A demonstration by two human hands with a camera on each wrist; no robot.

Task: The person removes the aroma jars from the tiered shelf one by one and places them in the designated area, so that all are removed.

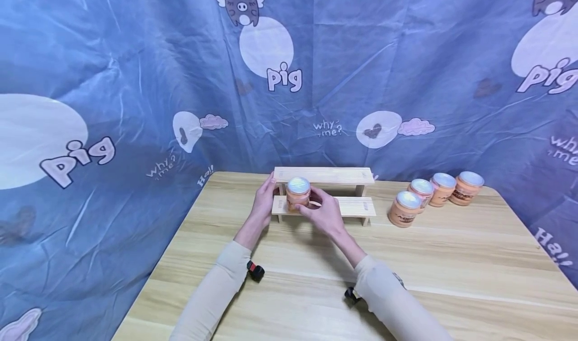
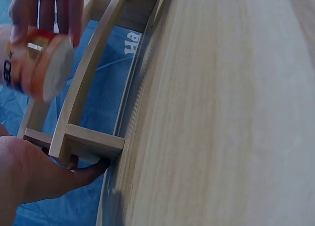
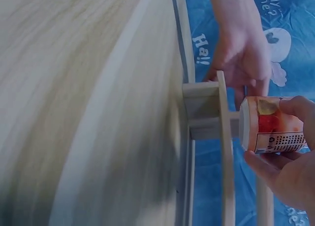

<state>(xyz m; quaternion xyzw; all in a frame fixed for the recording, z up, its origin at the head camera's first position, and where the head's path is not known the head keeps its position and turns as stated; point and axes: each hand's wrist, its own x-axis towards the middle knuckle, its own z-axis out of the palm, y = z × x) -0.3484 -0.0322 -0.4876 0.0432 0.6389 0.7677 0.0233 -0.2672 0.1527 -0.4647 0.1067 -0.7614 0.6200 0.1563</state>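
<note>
Your right hand [image 1: 326, 211] has its fingers and thumb curled round a small orange jar with a pale, shiny lid [image 1: 298, 193], pinching it by the sides. The jar stands upright at the left end of the lower step of the two-tier light wooden rack [image 1: 356, 206], directly ahead of your right knuckles. From the head view it looks seated on the board, but the wrist views show the jar's base just at the plank's edge, so I cannot tell whether it fully rests there or is a shade above it.

Your left hand [image 1: 265, 199] sits just to the left of the jar, fingers curled about the rack's left end post, thumb side toward you; it braces the rack and does not touch the jar.

Well off to the right of your right hand, four more orange jars with the same pale lids [image 1: 434, 192] stand in a loose row on the pale wood-grain table [image 1: 298, 261], behind them the blue pig-print cloth backdrop [image 1: 135, 80].

What could go wrong, as I judge it: the step is narrow, and if you let go with the base overhanging the front edge, the jar may tip toward you and roll across the table. The upper shelf is close above the lid; lifting your fingers carelessly could knock it or drag the jar. If your left hand lets go early, a push from the right could slide the light rack.
</note>
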